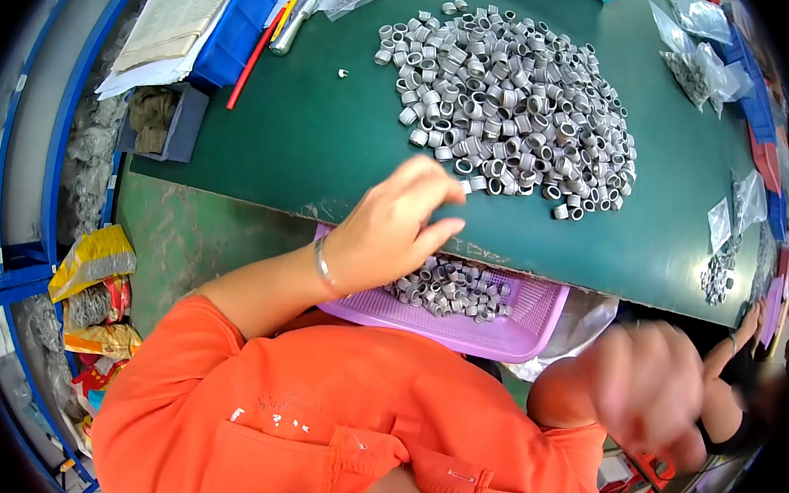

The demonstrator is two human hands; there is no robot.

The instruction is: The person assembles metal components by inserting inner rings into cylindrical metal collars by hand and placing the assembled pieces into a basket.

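Note:
My left hand [394, 221] is over the near edge of the green table, a metal bangle at its wrist. Its thumb and index finger are apart, with nothing visible between them, and the fingertips are right by the near side of a large heap of short grey metal rings [521, 101]. Below this hand, a pink plastic basket [534, 323] sits against my body and holds more grey metal rings [455, 291]. My right hand [648, 384] is raised at the right, away from the heap, and its fingers are smeared by motion.
On the green table [274, 149] lie a red pen [254, 62] and a blue tray [241, 25] with papers. A grey bin [181, 125] holds a cloth. Plastic bags [708, 71] and a smaller group of parts [718, 271] lie at right, near another person's arm [731, 348].

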